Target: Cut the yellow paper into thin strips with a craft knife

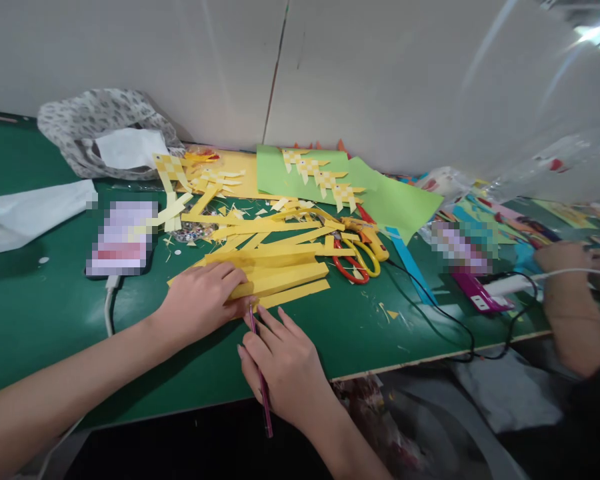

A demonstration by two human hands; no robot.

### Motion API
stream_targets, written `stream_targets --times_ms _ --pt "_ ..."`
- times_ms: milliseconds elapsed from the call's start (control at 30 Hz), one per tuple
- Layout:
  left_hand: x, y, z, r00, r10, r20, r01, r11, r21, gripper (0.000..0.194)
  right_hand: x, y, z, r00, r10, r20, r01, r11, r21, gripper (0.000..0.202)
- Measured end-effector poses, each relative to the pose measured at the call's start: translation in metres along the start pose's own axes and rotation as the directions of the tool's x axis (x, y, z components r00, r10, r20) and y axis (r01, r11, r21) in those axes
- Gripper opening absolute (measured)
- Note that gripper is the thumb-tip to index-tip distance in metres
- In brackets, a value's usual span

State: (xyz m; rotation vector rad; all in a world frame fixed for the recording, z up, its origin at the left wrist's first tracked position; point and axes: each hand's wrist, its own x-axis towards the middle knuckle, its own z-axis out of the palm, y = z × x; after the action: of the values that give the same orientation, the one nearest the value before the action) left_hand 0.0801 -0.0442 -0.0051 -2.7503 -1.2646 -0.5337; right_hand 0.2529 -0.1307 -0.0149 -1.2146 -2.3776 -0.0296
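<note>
My left hand (205,293) is closed on the edge of a folded yellow paper strip (285,279), its fingers curled over the near end. Just right of it, my right hand (285,360) grips a slim purple pen-like tool (265,400) between thumb and fingers. The tool's thin tip points up toward the left fingertips and the paper. What the right fingertips touch at the paper is partly hidden. More yellow strips (275,233) lie in a loose pile beyond both hands.
Scissors (353,267) and a yellow glue gun (367,233) lie right of the strips. Behind stand woven paper fish (325,180) on green sheets (395,197). A charging phone (125,233) is at left, a magenta power strip (480,293) at right. Another person's arm (575,307) rests far right.
</note>
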Motion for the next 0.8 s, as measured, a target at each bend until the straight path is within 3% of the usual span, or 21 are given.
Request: stream_targets --times_ms 233,433,800 --pt "-0.002 0.001 0.004 1.000 -0.017 -0.005 0.017 0.999 0.027 0.014 0.001 -0.004 0.003 1.000 0.008 -0.014 -0.008 1.000 -0.018 0.010" --pt "0.000 -0.001 0.002 0.999 -0.027 0.034 0.028 0.999 -0.033 0.023 0.001 -0.004 0.003 1.000 -0.005 -0.008 0.005 1.000 -0.023 0.009" --pt "0.017 0.010 -0.002 0.967 -0.155 0.204 0.145 0.987 0.066 0.035 0.000 -0.004 0.003 1.000 -0.010 -0.009 0.010 1.000 -0.007 0.009"
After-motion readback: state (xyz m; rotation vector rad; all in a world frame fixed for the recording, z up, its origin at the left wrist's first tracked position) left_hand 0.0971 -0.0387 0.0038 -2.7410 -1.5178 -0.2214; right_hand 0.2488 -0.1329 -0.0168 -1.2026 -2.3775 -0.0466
